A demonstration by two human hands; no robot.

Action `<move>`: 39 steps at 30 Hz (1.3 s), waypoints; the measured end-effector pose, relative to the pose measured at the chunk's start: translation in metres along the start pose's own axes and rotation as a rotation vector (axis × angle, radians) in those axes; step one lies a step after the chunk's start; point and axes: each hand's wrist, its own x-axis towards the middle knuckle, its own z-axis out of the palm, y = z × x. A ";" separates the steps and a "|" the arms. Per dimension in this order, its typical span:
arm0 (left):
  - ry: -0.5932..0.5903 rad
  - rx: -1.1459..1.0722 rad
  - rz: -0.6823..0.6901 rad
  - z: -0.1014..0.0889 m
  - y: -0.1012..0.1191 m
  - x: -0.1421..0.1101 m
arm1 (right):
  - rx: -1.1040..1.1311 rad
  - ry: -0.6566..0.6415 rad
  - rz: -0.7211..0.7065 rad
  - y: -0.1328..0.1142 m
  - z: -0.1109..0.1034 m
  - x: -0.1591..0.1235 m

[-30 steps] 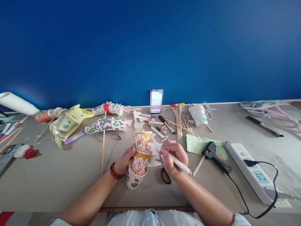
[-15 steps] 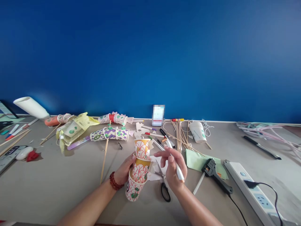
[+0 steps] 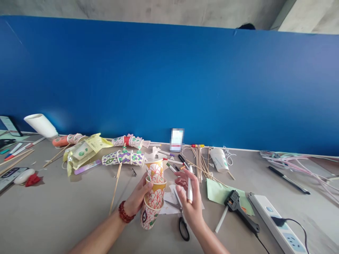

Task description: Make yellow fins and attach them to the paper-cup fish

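My left hand (image 3: 139, 194) grips a string of three paper cups (image 3: 155, 194), joined end to end and held upright. Red scale patterns cover them, the upper two have orange bands, and the lowest carries a drawn eye and a green mark. In my right hand (image 3: 191, 197), to the right of the cups and apart from them, is a white marker (image 3: 190, 185), tilted nearly upright between thumb and fingers. Scissors (image 3: 182, 224) with black handles lie between my hands, partly over white paper (image 3: 169, 208).
Finished cup figures (image 3: 123, 158) lie at the back left beside a yellow package (image 3: 87, 151). A phone (image 3: 177, 140) leans on the blue partition. Wooden sticks (image 3: 200, 162) lie near the middle. A glue gun (image 3: 241, 210) and a power strip (image 3: 278, 224) occupy the right.
The view has tilted upward, showing the partition's top. My left hand has turned the cups a little. The marker has swung more upright in my right hand.
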 end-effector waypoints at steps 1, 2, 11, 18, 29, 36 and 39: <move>0.004 0.039 0.019 0.002 0.002 0.000 | 0.004 -0.024 0.022 0.002 0.002 -0.002; 0.011 0.082 0.043 0.003 0.004 0.000 | 0.012 -0.051 0.048 0.003 0.004 -0.005; 0.048 0.385 0.197 0.009 0.004 -0.004 | 0.217 -0.194 0.201 0.014 0.016 -0.013; -0.013 0.464 0.160 0.022 0.011 -0.007 | 0.220 -0.190 0.230 0.018 0.013 -0.014; -0.069 0.353 0.117 0.033 0.019 -0.009 | 0.579 -0.075 0.298 0.020 0.001 -0.004; -0.171 0.049 -0.146 0.026 0.006 -0.016 | 0.595 -0.082 0.298 0.026 -0.003 -0.001; -0.254 -0.074 -0.306 0.019 -0.007 -0.019 | 0.630 -0.052 0.279 0.029 0.000 -0.003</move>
